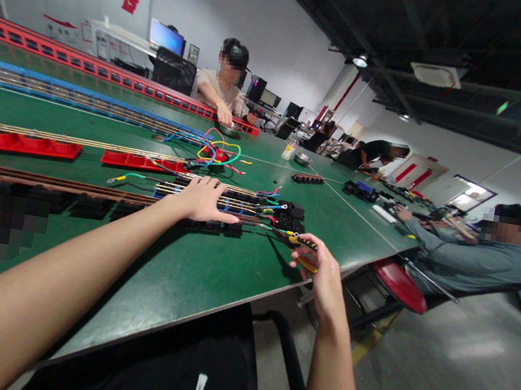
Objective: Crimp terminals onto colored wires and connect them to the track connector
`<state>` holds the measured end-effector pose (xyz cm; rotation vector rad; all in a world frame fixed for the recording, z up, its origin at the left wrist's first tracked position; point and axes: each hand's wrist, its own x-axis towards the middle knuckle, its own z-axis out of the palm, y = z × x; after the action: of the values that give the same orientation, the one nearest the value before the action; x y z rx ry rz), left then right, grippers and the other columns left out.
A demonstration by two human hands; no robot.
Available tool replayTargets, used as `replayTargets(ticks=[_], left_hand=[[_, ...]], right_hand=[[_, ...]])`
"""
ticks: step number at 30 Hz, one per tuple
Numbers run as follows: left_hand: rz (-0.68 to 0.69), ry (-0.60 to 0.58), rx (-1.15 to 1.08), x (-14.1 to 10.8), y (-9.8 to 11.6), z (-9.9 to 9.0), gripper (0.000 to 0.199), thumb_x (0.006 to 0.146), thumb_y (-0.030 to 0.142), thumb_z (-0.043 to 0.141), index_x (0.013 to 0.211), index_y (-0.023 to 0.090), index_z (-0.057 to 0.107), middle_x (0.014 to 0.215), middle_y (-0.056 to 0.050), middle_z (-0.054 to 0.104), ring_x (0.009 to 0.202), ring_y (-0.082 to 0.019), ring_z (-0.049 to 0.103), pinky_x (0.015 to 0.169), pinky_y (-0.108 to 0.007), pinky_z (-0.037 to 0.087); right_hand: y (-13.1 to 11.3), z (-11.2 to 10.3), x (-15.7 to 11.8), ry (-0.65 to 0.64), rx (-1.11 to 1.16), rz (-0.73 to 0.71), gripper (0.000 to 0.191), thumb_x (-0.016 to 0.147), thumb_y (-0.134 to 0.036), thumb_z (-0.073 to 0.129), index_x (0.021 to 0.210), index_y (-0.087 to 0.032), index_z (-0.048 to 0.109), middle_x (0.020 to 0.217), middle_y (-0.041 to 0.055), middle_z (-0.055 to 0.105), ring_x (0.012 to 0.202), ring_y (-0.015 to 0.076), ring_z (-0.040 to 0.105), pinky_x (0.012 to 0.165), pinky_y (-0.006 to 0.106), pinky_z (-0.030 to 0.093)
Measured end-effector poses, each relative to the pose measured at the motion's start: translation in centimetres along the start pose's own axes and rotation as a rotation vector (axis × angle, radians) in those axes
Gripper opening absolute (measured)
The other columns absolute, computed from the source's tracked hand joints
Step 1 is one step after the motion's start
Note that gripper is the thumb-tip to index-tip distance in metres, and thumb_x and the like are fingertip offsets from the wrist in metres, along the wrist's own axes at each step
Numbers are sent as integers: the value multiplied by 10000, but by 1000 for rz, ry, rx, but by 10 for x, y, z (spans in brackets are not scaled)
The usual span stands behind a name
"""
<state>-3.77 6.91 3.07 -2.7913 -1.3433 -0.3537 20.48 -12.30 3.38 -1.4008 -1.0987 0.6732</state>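
My left hand (203, 200) lies with fingers spread over a set of metal strips on black and blue holders, pressing on them from above. My right hand (322, 271) is closed round pliers (306, 244) with black and yellow handles. Their dark jaws point left, at the wire end (266, 226) by the tip of the brown strip (93, 187). Whether the jaws grip the wire is too small to tell. Short wires with ring terminals (283, 207) stick out beside a black block (291, 212). A green wire (132, 175) with a yellow sleeve lies left of my left hand.
Red holders (16, 143), a long blue rail (83, 96) and a red rail (111, 74) lie along the green table (207, 279). Coloured wires (220, 152) loop behind my left hand. A bottle (291, 145) and metal bowl (302, 158) stand farther back. Several people work around the table.
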Motion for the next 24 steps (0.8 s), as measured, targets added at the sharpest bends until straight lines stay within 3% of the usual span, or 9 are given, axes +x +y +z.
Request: replayTargets(ticks=[24], left_hand=[[7,27,9,2,-2,3,1087,643,935,300,1355,135,483,1356,-227,505,1239,-411,446,1013,-539,315]], right_hand=[[-4,-3,-3,-24,-82,26,439,816,-494,527,1094,-194,685,821,53,657,716,195,630,476,225,307]])
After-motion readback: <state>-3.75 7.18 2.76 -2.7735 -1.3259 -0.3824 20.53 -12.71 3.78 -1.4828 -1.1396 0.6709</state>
